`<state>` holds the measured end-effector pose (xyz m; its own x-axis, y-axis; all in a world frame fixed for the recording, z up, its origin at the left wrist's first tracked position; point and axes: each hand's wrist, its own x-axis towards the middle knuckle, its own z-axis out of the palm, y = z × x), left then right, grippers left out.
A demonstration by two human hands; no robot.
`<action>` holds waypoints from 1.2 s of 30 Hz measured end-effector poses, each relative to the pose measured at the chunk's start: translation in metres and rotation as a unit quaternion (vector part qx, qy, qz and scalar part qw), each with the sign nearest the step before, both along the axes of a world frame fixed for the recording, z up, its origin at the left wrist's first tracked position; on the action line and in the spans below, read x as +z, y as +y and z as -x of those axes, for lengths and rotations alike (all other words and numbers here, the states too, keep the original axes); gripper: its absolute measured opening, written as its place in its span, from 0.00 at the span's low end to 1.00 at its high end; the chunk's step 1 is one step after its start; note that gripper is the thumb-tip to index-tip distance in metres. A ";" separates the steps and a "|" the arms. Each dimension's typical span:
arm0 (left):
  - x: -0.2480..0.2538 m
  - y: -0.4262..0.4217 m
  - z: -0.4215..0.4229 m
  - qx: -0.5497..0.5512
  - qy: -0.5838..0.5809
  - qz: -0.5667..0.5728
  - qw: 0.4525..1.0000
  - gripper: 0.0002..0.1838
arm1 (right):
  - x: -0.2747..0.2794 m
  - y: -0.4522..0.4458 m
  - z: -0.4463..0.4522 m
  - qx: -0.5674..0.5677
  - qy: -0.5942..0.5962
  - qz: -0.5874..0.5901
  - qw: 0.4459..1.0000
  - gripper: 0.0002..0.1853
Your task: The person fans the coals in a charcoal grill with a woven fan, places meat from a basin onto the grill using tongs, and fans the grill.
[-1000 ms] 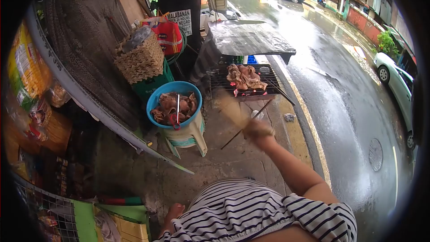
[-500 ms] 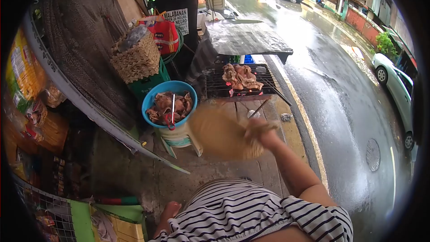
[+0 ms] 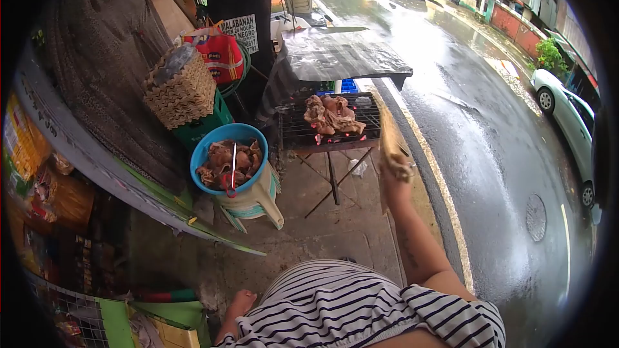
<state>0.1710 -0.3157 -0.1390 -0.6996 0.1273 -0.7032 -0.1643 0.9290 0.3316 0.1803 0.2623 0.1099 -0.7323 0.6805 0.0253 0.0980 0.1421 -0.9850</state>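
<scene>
My right hand (image 3: pixel 396 177) is closed round the lower end of a tan woven fan (image 3: pixel 392 135), which stands nearly edge-on beside the right end of the grill. Pieces of meat (image 3: pixel 334 115) lie on the black grill grate (image 3: pixel 293 130), with glowing coals beneath. My left hand (image 3: pixel 243 301) hangs low by my striped shirt; its fingers look curled, and nothing shows in them, though part is hard to make out. A blue basin (image 3: pixel 198 154) of meat rests on a pale stool (image 3: pixel 255 203), with red-handled tongs (image 3: pixel 233 174) lying in it.
Over the grill's far side hangs a grey sheet (image 3: pixel 348 55). Left of it stand egg trays (image 3: pixel 184 93) on a green crate (image 3: pixel 219 116) and a red bag (image 3: pixel 222 55). Wet road (image 3: pixel 480 167) and a parked car (image 3: pixel 567 116) lie to the right.
The fan has swung from left of my right hand, in front of the grill, up to the grill's right end. My view has shifted slightly; the meat and my left hand stay much the same.
</scene>
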 end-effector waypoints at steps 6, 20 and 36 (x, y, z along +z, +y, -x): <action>0.023 0.052 0.013 -0.009 0.063 -0.012 0.998 0.18 | 0.016 -0.005 -0.032 0.302 -0.011 -0.118 0.946 0.12; -0.001 0.122 -0.001 0.051 0.097 -0.059 0.992 0.17 | -0.026 0.062 -0.005 0.058 0.113 -0.001 0.992 0.17; -0.011 0.077 -0.158 0.085 0.052 0.057 0.993 0.17 | -0.008 0.028 -0.044 0.354 0.065 -0.237 0.903 0.13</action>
